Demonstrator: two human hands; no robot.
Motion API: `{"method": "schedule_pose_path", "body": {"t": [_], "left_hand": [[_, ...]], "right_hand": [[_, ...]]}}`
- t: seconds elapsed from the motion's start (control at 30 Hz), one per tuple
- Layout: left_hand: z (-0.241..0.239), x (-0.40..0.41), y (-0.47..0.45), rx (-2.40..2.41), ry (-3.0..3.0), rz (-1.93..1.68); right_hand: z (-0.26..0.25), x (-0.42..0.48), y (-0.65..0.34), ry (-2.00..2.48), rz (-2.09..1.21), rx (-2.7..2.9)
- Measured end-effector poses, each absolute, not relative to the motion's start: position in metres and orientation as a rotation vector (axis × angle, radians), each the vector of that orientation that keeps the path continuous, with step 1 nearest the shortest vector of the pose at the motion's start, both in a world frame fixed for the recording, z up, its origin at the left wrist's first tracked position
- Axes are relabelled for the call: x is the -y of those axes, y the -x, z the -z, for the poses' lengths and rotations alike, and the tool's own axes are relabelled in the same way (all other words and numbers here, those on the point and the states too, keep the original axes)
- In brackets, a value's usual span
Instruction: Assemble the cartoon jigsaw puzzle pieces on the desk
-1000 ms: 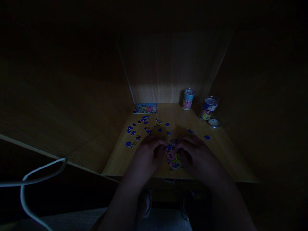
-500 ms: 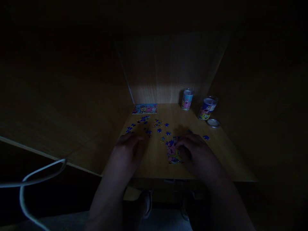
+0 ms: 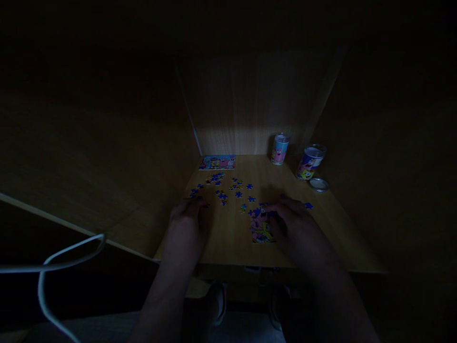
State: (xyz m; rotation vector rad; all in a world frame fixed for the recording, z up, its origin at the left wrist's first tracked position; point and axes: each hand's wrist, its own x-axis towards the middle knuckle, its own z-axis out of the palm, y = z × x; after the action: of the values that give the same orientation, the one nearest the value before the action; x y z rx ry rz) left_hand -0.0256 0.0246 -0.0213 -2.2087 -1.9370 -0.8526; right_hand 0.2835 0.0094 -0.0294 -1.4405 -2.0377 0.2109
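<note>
A joined section of jigsaw puzzle (image 3: 260, 227), pink, yellow and blue, lies flat near the table's front edge. My right hand (image 3: 298, 228) rests at its right side, index finger and thumb bent onto it, covering that edge. To the left, my left hand (image 3: 186, 226) is low over the table, fingers loosely bent and a little apart. A dark puzzle piece (image 3: 206, 206) lies by its fingertips, and I see nothing held in it. Loose blue and yellow puzzle pieces (image 3: 238, 194) are scattered beyond and between the hands. The light is very dim.
A cartoon picture card (image 3: 217, 162) lies at the back left. Two printed cans with clear tops, a light blue can (image 3: 279, 150) and a dark blue can (image 3: 310, 164), stand back right beside a round lid (image 3: 319, 185). Wooden panels enclose the table; a white cable (image 3: 43, 286) hangs lower left.
My left hand has turned slightly, its fingertips now lower by the loose pieces on the left. My right hand stays at the joined puzzle. The whole view has shifted a little.
</note>
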Motion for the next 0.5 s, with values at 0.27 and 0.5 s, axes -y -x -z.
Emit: {"method": "schedule_pose_path", "body": {"t": [0.27,0.5], "left_hand": [[0.0201,-0.0271,0.0280,1.976,2.304,0.850],[0.0169,-0.0278,0.0256,1.857,2.458,1.013]], "right_hand": [[0.0282,-0.0093,-0.2821,1.447,-0.183,2.035],[0.0300,-0.0097,-0.2824,1.433,-0.183,2.033]]}}
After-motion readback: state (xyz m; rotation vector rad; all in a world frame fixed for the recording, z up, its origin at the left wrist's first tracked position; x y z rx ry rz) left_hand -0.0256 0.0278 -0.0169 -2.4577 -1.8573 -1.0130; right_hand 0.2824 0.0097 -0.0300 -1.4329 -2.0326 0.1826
